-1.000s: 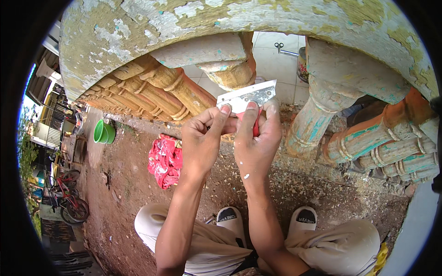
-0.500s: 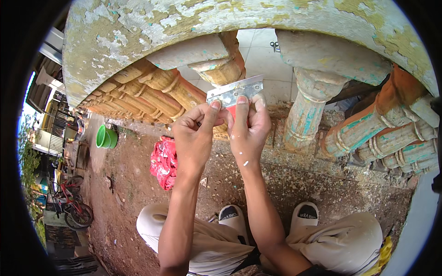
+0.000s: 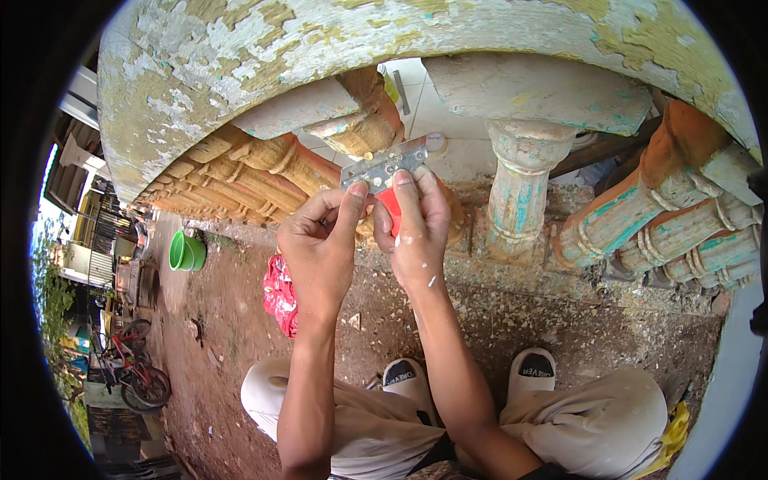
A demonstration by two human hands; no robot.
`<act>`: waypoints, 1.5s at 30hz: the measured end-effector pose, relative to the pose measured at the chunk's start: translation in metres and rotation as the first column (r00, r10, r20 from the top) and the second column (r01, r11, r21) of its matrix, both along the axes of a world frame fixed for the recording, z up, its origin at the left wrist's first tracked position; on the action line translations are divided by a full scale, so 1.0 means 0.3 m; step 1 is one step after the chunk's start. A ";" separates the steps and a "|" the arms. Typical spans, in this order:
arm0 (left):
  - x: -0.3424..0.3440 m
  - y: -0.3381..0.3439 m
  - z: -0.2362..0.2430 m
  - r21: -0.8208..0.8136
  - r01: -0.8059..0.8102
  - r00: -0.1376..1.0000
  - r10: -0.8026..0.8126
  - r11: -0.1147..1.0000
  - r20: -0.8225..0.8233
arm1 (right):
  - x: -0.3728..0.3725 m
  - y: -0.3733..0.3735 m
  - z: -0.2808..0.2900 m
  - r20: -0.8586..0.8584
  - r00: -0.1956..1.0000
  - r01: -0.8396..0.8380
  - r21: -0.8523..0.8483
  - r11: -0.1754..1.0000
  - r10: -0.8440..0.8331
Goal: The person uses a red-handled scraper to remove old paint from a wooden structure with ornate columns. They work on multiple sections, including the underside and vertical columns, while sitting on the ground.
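Scraper: held in both hands at the upper middle of the view, in front of the row of balusters and below the peeling rail. The blade lies beyond the fingertips, away from the body. Its long axis runs crosswise, right end tilted slightly farther away. The red handle points back toward the person, inside the right hand, which is the nearer hand to it. Right grip: closed on the handle, thumb on the blade face. Left grip: the left hand pinches the blade's left end, thumb on top. Compared with one second ago, the scraper sits farther left in view, its blade face looks duller, and the scissors on the tiles no longer show.
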State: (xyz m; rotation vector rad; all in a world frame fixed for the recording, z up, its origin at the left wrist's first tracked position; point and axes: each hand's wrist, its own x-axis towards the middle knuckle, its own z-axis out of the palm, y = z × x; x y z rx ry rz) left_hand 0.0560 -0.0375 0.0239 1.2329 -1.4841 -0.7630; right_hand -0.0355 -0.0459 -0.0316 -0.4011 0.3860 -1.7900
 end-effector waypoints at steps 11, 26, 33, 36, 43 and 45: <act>-0.046 0.004 -0.005 0.089 0.015 1.000 -0.015 0.996 0.002 | -0.136 -0.017 0.019 -0.349 0.936 0.061 0.030 0.998 -0.046; -0.089 0.061 0.028 0.002 -0.051 0.980 0.050 0.999 0.194 | -0.201 -0.014 0.000 -0.307 0.947 -0.094 0.031 0.995 0.099; -0.046 0.037 0.025 0.084 -0.079 0.994 0.072 0.993 0.079 | -0.036 -0.039 -0.027 -0.320 0.926 0.168 -0.123 0.978 -0.199; -0.036 0.009 -0.003 0.129 -0.033 0.992 0.048 0.991 -0.113 | 0.021 -0.047 -0.042 -0.370 0.861 0.327 -0.124 0.937 -0.350; -0.010 -0.015 -0.034 0.098 -0.001 0.999 0.006 0.995 -0.050 | 0.029 -0.065 -0.066 -0.268 0.915 0.270 -0.152 0.951 -0.303; -0.003 -0.018 -0.037 0.092 -0.013 1.000 0.015 0.996 -0.013 | 0.019 -0.076 -0.074 -0.300 0.906 0.261 -0.160 0.952 -0.299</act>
